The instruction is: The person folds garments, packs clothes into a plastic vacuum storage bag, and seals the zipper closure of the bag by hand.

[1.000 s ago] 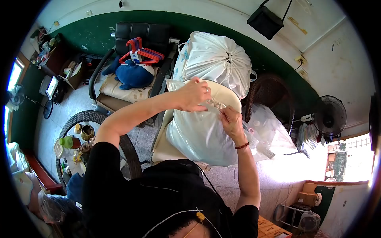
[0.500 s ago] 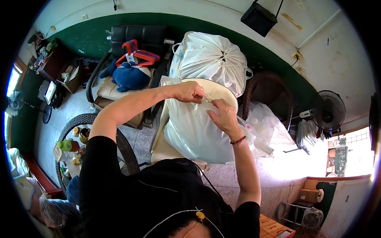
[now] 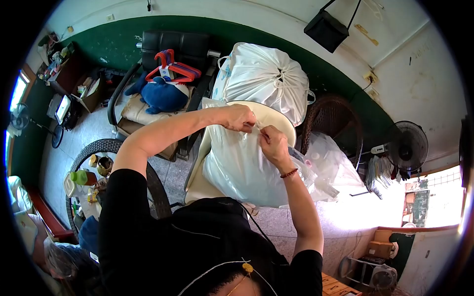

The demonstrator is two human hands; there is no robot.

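A large, full, translucent white plastic bag (image 3: 237, 163) rests on a cream chair (image 3: 266, 113) in front of me. At the bag's gathered top, my left hand (image 3: 240, 119) is closed, pinching the plastic. Close beside it on the right, my right hand (image 3: 274, 143), below a dark red bead bracelet, is also closed on the bag's top. A thin twist of plastic shows between the two hands. What fills the bag cannot be made out.
Behind the chair stands a big white drawstring bag (image 3: 269, 81). To the left, a black armchair (image 3: 175, 49) holds a blue plush toy (image 3: 164, 94) and red hangers (image 3: 173, 71). A wicker chair (image 3: 333, 116), a clear plastic bag (image 3: 331, 163) and a fan (image 3: 407, 147) are on the right.
The fingers of my right hand have closed onto the plastic at the bag's top. My left hand keeps its grip there. The view has shifted slightly.
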